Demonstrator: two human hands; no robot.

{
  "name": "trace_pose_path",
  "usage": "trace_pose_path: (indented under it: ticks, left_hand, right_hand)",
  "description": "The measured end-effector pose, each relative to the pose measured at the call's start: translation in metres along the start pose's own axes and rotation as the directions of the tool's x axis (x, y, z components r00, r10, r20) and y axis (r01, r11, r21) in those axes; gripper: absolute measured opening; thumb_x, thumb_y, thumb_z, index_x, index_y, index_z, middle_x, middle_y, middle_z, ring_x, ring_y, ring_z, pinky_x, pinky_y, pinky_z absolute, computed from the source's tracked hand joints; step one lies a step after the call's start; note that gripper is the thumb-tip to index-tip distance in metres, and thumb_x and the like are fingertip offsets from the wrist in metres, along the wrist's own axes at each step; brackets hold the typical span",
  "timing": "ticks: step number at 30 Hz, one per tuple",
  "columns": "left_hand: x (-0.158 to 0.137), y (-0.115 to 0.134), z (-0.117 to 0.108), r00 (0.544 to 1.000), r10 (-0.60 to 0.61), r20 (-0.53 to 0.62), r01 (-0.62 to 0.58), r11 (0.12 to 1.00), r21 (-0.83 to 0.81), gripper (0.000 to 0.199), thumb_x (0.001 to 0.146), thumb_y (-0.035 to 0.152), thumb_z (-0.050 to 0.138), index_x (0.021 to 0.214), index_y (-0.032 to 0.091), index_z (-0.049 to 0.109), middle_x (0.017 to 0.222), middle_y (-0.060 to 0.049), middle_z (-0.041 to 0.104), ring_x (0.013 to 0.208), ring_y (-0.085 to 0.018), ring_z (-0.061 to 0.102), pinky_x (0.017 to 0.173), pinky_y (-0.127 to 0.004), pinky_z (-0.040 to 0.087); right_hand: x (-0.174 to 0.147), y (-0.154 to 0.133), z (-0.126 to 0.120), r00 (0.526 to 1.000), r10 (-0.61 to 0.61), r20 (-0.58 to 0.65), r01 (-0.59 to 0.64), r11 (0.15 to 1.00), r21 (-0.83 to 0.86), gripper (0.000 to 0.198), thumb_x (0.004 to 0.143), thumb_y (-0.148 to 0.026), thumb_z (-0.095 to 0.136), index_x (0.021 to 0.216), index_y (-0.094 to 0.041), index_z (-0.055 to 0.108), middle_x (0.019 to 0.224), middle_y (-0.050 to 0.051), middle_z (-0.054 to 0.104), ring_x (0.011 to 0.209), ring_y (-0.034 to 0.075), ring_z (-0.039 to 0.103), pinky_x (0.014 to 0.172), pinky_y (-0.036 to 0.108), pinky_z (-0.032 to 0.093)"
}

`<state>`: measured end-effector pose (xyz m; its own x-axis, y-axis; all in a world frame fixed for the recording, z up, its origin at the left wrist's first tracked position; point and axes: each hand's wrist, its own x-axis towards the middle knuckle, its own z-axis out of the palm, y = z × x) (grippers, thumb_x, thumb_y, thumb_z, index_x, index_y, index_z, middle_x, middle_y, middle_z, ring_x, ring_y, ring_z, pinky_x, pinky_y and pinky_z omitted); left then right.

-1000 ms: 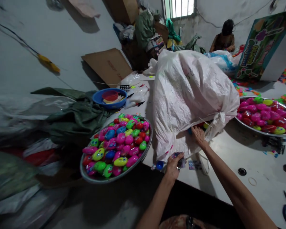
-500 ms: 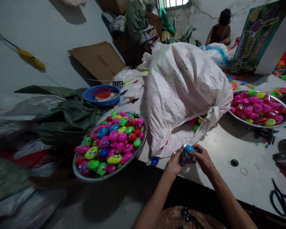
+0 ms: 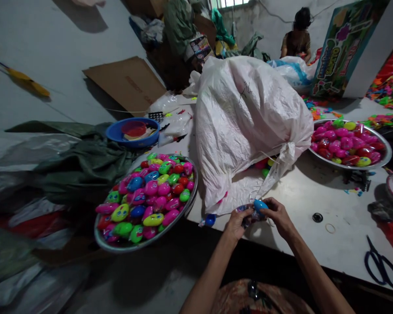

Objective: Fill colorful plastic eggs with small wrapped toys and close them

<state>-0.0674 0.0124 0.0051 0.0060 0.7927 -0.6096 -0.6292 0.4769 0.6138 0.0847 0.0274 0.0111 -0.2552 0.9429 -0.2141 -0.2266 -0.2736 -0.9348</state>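
Close to the table's front edge, my right hand grips a blue plastic egg between thumb and fingers. My left hand pinches a small, shiny printed plastic wrapper right beside the egg, and the two touch. How far the egg sits inside the wrapper I cannot tell. A second blue egg lies at the table edge, left of my hands. Just beyond my hands stands a large white woven sack, with some coloured eggs showing under its mouth.
A metal basin heaped with wrapped coloured eggs stands at left; another basin is at right. Scissors, a black ring and a rubber band lie on the table. Another person sits at the far side.
The view has shifted slightly right. The printed wrapper now shows more to the left of the egg, by my left thumb. Both hands stay close together at the table edge.
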Motion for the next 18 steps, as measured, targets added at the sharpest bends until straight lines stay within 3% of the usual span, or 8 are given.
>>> trace_pose_path:
  ticks: [4, 10, 13, 18]
  left_hand:
    - [0.002, -0.004, 0.001, 0.981, 0.147, -0.127, -0.133, 0.985, 0.110, 0.026, 0.043, 0.021, 0.081, 0.057, 0.011, 0.062, 0.046, 0.004, 0.051, 0.035, -0.002, 0.035, 0.036, -0.017, 0.025]
    - [0.001, -0.002, 0.002, 0.931, 0.321, -0.172, -0.264, 0.920, 0.290, 0.034, 0.047, 0.039, 0.079, 0.052, 0.013, 0.057, 0.037, 0.007, 0.041, 0.033, -0.004, 0.033, 0.038, -0.020, 0.028]
    - [0.000, 0.002, 0.002, 0.936, 0.313, -0.162, -0.260, 0.924, 0.280, 0.037, 0.051, 0.044, 0.077, 0.050, 0.015, 0.054, 0.034, 0.009, 0.034, 0.031, -0.004, 0.032, 0.040, -0.020, 0.031]
    - [-0.002, 0.003, 0.005, 0.976, 0.198, -0.087, -0.181, 0.968, 0.176, 0.040, 0.051, 0.046, 0.076, 0.051, 0.015, 0.051, 0.035, 0.011, 0.032, 0.030, -0.002, 0.026, 0.040, -0.020, 0.032]
  right_hand:
    - [-0.003, 0.001, 0.005, 1.000, 0.006, -0.027, -0.006, 1.000, -0.007, 0.030, 0.063, -0.035, 0.072, 0.082, -0.016, 0.059, 0.070, -0.001, 0.058, 0.062, 0.013, 0.051, 0.055, 0.024, 0.039]
    - [-0.009, -0.010, -0.002, 1.000, -0.003, -0.031, 0.001, 0.999, -0.045, 0.037, 0.062, -0.041, 0.072, 0.088, -0.017, 0.061, 0.079, 0.001, 0.062, 0.064, 0.014, 0.054, 0.058, 0.027, 0.042]
    - [-0.015, -0.015, -0.010, 0.996, -0.016, -0.089, 0.006, 0.993, -0.114, 0.040, 0.062, -0.040, 0.073, 0.091, -0.017, 0.059, 0.079, 0.002, 0.061, 0.061, 0.014, 0.054, 0.055, 0.027, 0.043]
    - [-0.022, -0.017, -0.013, 0.991, -0.103, -0.084, 0.072, 0.947, -0.314, 0.034, 0.065, -0.043, 0.070, 0.084, -0.018, 0.058, 0.058, -0.003, 0.053, 0.052, 0.012, 0.047, 0.048, 0.024, 0.037]
